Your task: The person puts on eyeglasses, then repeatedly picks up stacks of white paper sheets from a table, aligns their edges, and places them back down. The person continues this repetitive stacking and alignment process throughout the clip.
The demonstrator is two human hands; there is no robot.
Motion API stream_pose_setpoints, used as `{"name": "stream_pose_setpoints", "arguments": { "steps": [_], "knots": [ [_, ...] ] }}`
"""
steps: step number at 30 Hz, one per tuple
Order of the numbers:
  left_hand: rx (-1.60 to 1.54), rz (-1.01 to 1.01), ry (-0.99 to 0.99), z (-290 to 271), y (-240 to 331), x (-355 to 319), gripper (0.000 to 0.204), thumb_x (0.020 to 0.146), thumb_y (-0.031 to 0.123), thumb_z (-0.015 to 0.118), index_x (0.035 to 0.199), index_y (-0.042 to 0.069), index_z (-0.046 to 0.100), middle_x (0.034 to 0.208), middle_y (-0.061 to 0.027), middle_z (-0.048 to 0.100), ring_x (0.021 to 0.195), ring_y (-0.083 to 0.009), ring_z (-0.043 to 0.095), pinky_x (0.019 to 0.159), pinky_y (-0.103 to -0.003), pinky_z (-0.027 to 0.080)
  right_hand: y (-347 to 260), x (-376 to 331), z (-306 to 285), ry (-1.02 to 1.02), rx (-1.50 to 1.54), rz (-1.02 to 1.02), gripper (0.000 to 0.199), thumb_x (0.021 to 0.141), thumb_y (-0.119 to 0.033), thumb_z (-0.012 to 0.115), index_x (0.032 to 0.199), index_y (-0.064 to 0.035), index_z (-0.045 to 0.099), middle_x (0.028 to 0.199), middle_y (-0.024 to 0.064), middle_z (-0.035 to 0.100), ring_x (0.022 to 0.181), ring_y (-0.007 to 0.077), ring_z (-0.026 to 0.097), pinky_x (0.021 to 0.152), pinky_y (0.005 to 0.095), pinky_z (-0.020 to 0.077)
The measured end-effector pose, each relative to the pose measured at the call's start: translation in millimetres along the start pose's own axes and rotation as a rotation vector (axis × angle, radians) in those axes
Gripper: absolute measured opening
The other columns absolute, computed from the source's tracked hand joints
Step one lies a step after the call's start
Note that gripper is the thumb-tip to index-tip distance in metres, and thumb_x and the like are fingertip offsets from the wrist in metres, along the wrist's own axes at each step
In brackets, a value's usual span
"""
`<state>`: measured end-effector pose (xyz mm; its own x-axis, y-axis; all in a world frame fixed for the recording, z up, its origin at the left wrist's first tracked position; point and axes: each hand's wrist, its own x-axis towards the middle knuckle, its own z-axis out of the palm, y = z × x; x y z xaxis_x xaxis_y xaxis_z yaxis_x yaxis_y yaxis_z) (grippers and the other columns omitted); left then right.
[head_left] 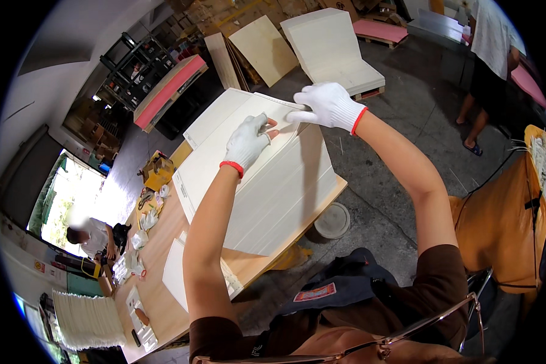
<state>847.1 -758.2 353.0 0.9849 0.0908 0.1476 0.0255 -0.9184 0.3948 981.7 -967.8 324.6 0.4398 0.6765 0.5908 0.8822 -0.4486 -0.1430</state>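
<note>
A thick stack of large white sheets (267,188) lies on a wooden workbench (164,255). My left hand (247,142), in a white knit glove with a red cuff, presses flat on the top sheet near its far end. My right hand (327,106), gloved the same way, pinches the top sheet at the stack's far corner. Both forearms reach out over the stack from below.
A yellow tool (158,171), gloves and small items litter the bench's left end, where another person (94,236) sits. Boards and white sheet stacks (333,45) stand on the concrete floor beyond. Another person (491,54) stands far right. An orange chair back (503,218) is beside me.
</note>
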Motion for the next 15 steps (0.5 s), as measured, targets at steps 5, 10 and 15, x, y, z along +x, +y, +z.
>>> {"name": "stream_pose_setpoints", "arguments": {
  "steps": [5, 10, 15],
  "knots": [
    [-0.234, 0.161, 0.061, 15, -7, 1, 0.036, 0.092, 0.011, 0.063, 0.128, 0.008, 0.064, 0.126, -0.0134, 0.063, 0.113, -0.0257, 0.064, 0.099, -0.036, 0.047, -7, 16, 23, 0.033, 0.526, 0.182, 0.058, 0.096, -0.063, 0.046, 0.085, -0.0078, 0.061, 0.077, 0.0125, 0.063, 0.078, 0.0307, 0.063, 0.071, 0.0406, 0.0479],
    [-0.504, 0.145, 0.028, 19, -5, 4, 0.040, 0.093, 0.004, 0.059, 0.133, 0.000, 0.057, 0.131, -0.0128, 0.063, 0.118, -0.0214, 0.062, 0.104, -0.033, 0.045, -25, 4, 35, 0.130, 0.810, 0.453, 0.063, 0.098, -0.062, 0.039, 0.090, -0.0033, 0.060, 0.078, 0.0154, 0.061, 0.078, 0.0330, 0.059, 0.076, 0.0409, 0.0450],
    [-0.504, 0.057, 0.006, 13, 10, -1, 0.044, 0.091, 0.010, 0.070, 0.132, 0.002, 0.057, 0.126, -0.0157, 0.065, 0.119, -0.0218, 0.061, 0.102, -0.033, 0.046, -26, 1, 40, 0.206, 0.806, 0.431, 0.058, 0.101, -0.057, 0.037, 0.095, -0.0059, 0.062, 0.078, 0.0143, 0.063, 0.079, 0.0342, 0.061, 0.077, 0.0412, 0.0459]
  ]
}}
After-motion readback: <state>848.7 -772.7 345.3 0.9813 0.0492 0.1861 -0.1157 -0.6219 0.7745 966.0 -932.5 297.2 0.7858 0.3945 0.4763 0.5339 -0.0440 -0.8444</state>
